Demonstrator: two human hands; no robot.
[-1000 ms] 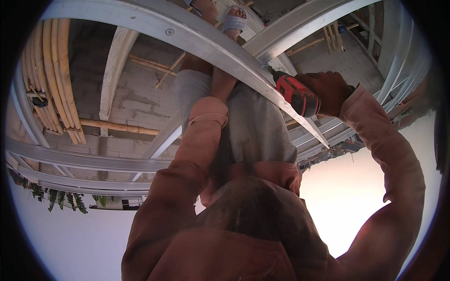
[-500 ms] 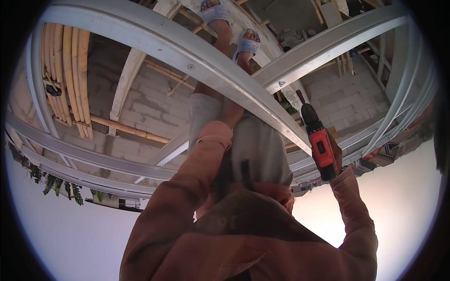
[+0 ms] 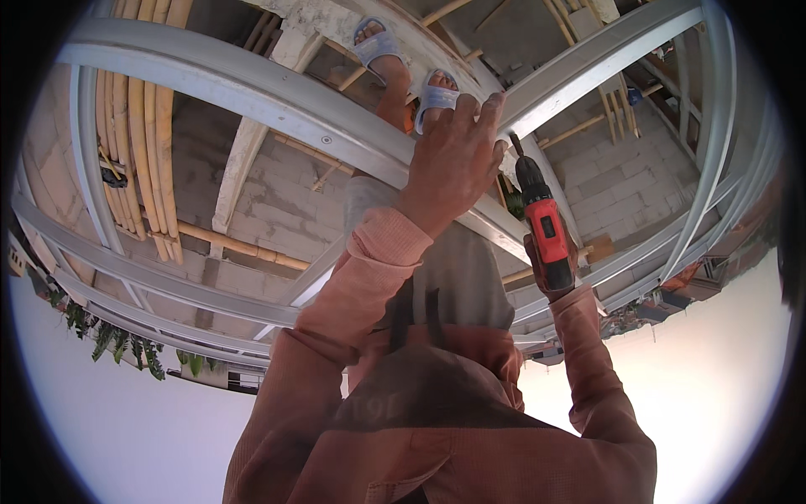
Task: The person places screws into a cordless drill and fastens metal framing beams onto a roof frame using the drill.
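My right hand (image 3: 554, 267) grips a red and black cordless drill (image 3: 548, 227), tilted with its bit pointing up and slightly left. The bit's tip reaches the joint where a second metal beam (image 3: 600, 71) meets the long silver metal beam (image 3: 252, 97). My left hand (image 3: 457, 160) lies across the long beam at this joint. Its fingers bend over the metal, with the thumb close to the drill's tip. Whether anything small is under those fingers is hidden. A screw head (image 3: 327, 140) shows in the long beam's face.
My sandalled feet (image 3: 386, 63) stand on a pale concrete ledge beyond the beam. Below are block walls (image 3: 269, 189) and bundled bamboo poles (image 3: 138, 143). More metal framing (image 3: 159, 290) runs around both sides. Plants (image 3: 113, 336) hang into view at left.
My left hand has come up from below the long beam, where it was hidden, onto the joint. The drill has moved left and slightly up, bringing its bit to the beams.
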